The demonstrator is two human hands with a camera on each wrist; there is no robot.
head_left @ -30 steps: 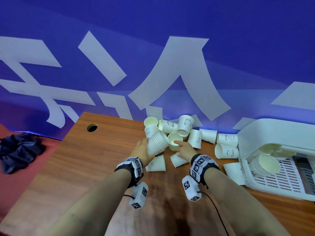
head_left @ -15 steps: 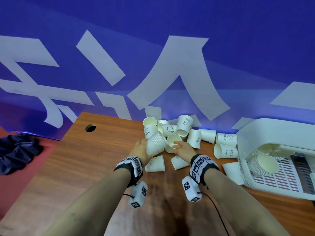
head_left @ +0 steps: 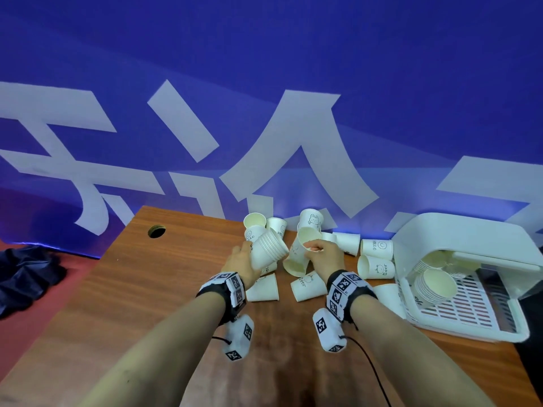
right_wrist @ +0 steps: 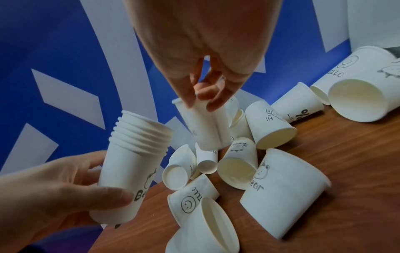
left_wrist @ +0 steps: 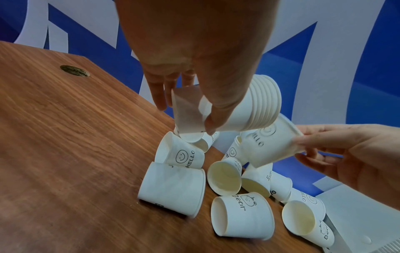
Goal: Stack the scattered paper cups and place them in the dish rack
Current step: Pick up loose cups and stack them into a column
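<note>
My left hand (head_left: 242, 264) grips a stack of several nested white paper cups (head_left: 269, 251) above the table, tilted with the rims up and to the right; the stack (left_wrist: 249, 109) (right_wrist: 134, 154) also shows in both wrist views. My right hand (head_left: 321, 254) pinches the rim of a single paper cup (head_left: 305, 240) just right of the stack, lifted off the pile; this cup (right_wrist: 203, 123) (left_wrist: 270, 142) hangs from the fingertips. Several loose cups (head_left: 376, 267) lie scattered on the wooden table (head_left: 147, 289) beneath and beyond both hands. The white dish rack (head_left: 470, 312) stands at the right.
Stacked cups (head_left: 435, 284) lie inside the rack under its white cover (head_left: 458, 239). A cable hole (head_left: 156, 231) sits at the table's far left. A blue banner hangs close behind the cups. Dark cloth (head_left: 26, 277) lies on the red floor at the left.
My right hand has lifted a single cup off the pile by its rim. The left hand has raised the stack slightly and tilted it toward that cup.
</note>
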